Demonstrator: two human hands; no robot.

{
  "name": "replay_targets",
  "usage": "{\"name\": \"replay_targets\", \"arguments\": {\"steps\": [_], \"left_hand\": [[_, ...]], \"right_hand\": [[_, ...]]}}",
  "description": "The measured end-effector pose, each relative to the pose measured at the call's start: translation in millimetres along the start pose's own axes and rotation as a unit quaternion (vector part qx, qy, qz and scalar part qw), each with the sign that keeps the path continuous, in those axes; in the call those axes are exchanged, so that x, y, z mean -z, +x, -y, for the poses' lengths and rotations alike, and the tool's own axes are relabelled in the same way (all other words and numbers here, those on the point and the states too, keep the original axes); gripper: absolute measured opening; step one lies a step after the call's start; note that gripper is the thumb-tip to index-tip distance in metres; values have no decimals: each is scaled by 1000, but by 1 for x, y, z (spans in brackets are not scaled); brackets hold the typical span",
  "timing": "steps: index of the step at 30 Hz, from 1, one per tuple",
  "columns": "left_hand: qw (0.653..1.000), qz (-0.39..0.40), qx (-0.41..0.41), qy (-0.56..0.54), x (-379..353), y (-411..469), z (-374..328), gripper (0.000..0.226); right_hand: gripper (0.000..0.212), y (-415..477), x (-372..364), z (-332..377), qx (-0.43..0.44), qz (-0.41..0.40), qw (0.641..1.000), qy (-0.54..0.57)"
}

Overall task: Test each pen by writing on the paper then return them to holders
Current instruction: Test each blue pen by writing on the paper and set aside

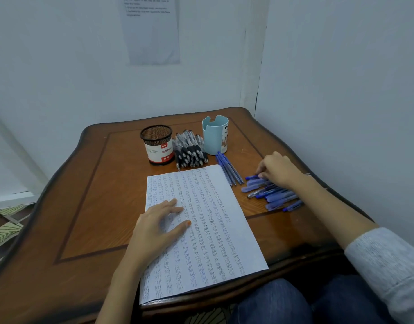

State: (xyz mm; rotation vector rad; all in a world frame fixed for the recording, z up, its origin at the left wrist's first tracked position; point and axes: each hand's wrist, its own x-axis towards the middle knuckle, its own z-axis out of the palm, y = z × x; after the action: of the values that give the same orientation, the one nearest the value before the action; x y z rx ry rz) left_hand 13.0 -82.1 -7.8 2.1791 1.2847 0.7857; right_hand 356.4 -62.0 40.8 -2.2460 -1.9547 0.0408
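A sheet of paper point(210, 220) covered in rows of writing lies on the wooden table point(89, 206). My left hand point(159, 225) presses flat on its left part with straight fingers. My right hand point(279, 169) reaches over a pile of blue pens point(273, 195) at the right and pinches the topmost blue pen point(252, 177) with its fingertips. A black mesh holder point(157, 145) and a light blue holder point(215, 134) stand at the back, both with no pens showing inside. Between them lies a heap of black-and-white pens point(191, 150). A few blue pens point(229, 169) lie beside the paper's top right corner.
White walls close in right behind the table and along its right side. A printed notice point(152, 29) hangs on the back wall. My knees in blue jeans point(294, 302) sit under the near edge. Patterned floor point(4, 228) shows at the left.
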Motion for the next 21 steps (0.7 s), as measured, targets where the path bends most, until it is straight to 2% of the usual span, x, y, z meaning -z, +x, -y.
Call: {"name": "replay_targets", "arguments": {"steps": [4,7,9,11,15,18,21], "left_hand": [[1000,1,0,6,0,-1,0,39],[1000,2,2,3,1,-1,0,41],[1000,3,3,3,1,0,-1,42],[1000,2,2,2,1,0,-1,43],[1000,4,2,-6,1,-1,0,44],[1000,5,-1,-8,0,-1,-1,44],[1000,6,-3,-12,0,-2,1,45]], "right_hand": [[12,-5,6,9,43,-10,999,-14],[15,-12,12,22,93,-99,988,76],[18,-14,18,32,130,-175,964,154],[27,-15,23,42,132,-202,943,229],[41,-22,25,56,69,-174,912,364],[38,-30,13,59,24,-117,895,430],[30,-40,1,62,-6,-40,858,512]]}}
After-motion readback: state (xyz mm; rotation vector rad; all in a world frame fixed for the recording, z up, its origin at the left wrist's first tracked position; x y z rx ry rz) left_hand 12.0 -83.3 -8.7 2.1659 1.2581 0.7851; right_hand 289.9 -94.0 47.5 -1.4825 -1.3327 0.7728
